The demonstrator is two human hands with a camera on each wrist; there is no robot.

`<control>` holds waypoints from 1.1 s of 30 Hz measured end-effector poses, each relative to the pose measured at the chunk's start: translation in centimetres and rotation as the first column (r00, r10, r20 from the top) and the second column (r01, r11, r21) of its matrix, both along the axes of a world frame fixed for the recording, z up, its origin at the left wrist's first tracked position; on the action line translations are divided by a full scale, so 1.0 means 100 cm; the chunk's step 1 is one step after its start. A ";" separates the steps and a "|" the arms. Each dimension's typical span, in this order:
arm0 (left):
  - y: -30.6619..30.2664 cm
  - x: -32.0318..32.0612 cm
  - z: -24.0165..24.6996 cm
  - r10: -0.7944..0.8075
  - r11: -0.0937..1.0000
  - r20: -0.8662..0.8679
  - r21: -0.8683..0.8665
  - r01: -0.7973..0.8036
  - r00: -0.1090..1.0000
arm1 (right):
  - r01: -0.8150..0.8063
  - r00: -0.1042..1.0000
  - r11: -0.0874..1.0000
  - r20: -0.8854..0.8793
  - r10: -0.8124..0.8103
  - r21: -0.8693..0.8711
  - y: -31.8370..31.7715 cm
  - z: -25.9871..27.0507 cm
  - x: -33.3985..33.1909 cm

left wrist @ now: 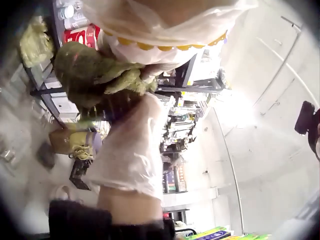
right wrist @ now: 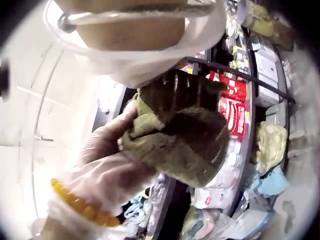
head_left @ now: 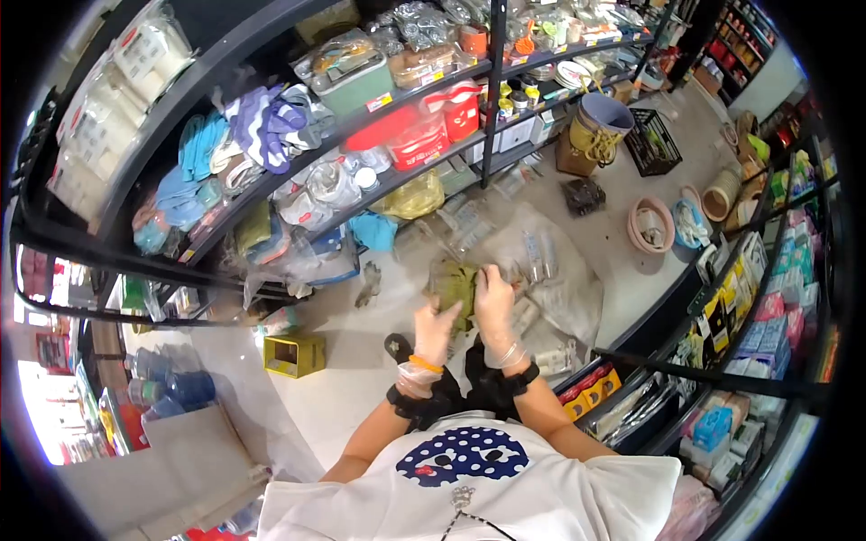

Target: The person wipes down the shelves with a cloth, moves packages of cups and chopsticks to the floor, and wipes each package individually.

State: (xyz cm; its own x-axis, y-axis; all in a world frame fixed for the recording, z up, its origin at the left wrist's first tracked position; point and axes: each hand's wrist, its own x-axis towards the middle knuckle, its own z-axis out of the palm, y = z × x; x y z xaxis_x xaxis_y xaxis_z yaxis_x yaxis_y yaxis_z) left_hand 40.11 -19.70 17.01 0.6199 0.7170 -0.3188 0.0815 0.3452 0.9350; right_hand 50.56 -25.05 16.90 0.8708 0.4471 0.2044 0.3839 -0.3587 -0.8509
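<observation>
An olive-green cloth (head_left: 460, 287), folded and bunched, is held up between both hands in front of the knees. My left hand (head_left: 436, 332), in a thin clear plastic glove with an orange-yellow band at the wrist, grips its near left side. My right hand (head_left: 493, 302), gloved the same way, pinches the right edge. From the right wrist, the green cloth (right wrist: 175, 150) shows a dark hollow between its folds, and the left hand's fingers (right wrist: 102, 142) hold its border. Seen from the left wrist, the cloth (left wrist: 82, 72) hangs bunched beside the right hand (left wrist: 132, 142).
Clear plastic sheeting (head_left: 568, 279) with wrapped items spreads on the floor at right. A yellow square container (head_left: 294, 355) stands at left. Loaded shelves (head_left: 397, 117) curve along the far side, others at right. Beyond lie a black crate (head_left: 651, 142) and a pink basket (head_left: 650, 225).
</observation>
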 end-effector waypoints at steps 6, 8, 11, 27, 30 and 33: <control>-0.022 0.015 0.011 -0.012 0.999 -0.041 0.045 0.013 0.999 | -0.027 1.000 0.957 0.003 0.029 -0.288 -0.016 0.000 0.032; -0.028 0.019 0.023 -0.027 0.999 -0.022 0.023 0.028 0.999 | -0.013 1.000 0.954 0.000 0.013 -0.300 -0.019 0.001 0.041; -0.020 0.020 0.013 -0.111 0.955 -0.124 0.260 0.140 0.986 | 0.052 0.999 0.972 0.014 -0.050 -0.230 -0.024 0.001 0.054; -0.038 0.036 0.027 -0.399 0.909 0.134 -0.073 0.411 0.907 | 0.018 0.965 0.978 0.258 0.037 -0.207 -0.100 0.125 0.135; -0.049 0.051 0.016 -0.433 0.879 0.227 -0.109 0.464 0.873 | -0.097 0.976 0.993 0.188 0.108 -0.067 -0.106 0.140 0.119; -0.057 0.062 0.011 -0.393 0.827 0.360 -0.264 0.496 0.846 | -0.133 0.986 0.981 -0.080 0.146 0.145 -0.112 0.154 0.105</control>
